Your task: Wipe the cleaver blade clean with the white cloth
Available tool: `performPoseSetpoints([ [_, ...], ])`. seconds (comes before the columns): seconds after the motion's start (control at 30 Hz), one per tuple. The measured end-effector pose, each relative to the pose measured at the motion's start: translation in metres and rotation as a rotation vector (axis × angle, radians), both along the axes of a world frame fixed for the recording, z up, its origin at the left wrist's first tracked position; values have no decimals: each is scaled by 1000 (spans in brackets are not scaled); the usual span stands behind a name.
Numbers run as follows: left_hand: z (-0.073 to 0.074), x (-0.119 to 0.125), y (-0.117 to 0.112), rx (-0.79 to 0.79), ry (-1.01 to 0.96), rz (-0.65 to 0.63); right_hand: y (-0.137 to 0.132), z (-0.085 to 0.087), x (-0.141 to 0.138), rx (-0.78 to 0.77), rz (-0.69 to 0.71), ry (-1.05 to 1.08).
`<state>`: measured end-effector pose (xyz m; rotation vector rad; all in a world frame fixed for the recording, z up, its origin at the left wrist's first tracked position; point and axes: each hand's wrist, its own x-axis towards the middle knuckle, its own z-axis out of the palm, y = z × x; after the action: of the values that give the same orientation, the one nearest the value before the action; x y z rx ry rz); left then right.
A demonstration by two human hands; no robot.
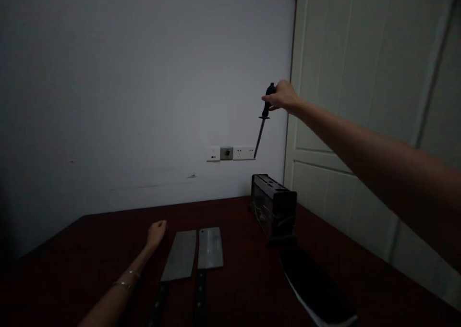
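Observation:
Raised in front of the wall, my right hand (284, 96) grips a honing steel (265, 103) by its black handle, the thin rod slanting down and slightly left. Below the rod's tip stands a dark knife block (273, 207) with slots in its top and a see-through side. My left hand (157, 232) rests on the table with its fingers curled in; whether anything is inside them I cannot see. Just right of it lie a wide cleaver (180, 255) and a second cleaver (211, 248), side by side, their black handles towards me.
The dark red table (237, 288) meets a pale wall with sockets (230, 153) low on it. A white panelled door (324, 125) rises along the right side. A dark, flat, pointed object with a pale edge (317, 284) lies in front of the block.

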<state>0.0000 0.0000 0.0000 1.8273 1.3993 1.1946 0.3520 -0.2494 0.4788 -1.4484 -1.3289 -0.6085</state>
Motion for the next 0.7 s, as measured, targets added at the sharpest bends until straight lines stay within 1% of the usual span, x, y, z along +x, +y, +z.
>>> performPoseSetpoints([
  [0.07,0,0,-1,4,-3,-4,-7,-23,-10,75,1,-49],
  [0.1,0,0,-1,8,-6,-6,-12,-38,-16,133,9,-96],
  [0.17,-1,0,-1,16,-10,-8,-24,-73,-33,167,40,-179],
  [0.27,-2,0,-1,22,-13,-3,-45,-135,-60,96,167,-243],
  [0.33,-3,0,0,22,-15,-5,-56,-178,-74,10,267,-272],
  [0.37,-4,0,0,23,-16,-6,-61,-200,-79,-61,300,-297],
  [0.43,-4,0,0,23,-17,-9,-68,-241,-85,-178,290,-415],
  [0.5,-4,0,-1,22,-17,-6,-73,-280,-87,-292,350,-637],
  [0.6,-3,0,-2,19,-19,-4,-78,-328,-87,-299,449,-962],
  [0.7,-1,1,-4,16,-20,-6,-81,-363,-88,-342,495,-1083],
])
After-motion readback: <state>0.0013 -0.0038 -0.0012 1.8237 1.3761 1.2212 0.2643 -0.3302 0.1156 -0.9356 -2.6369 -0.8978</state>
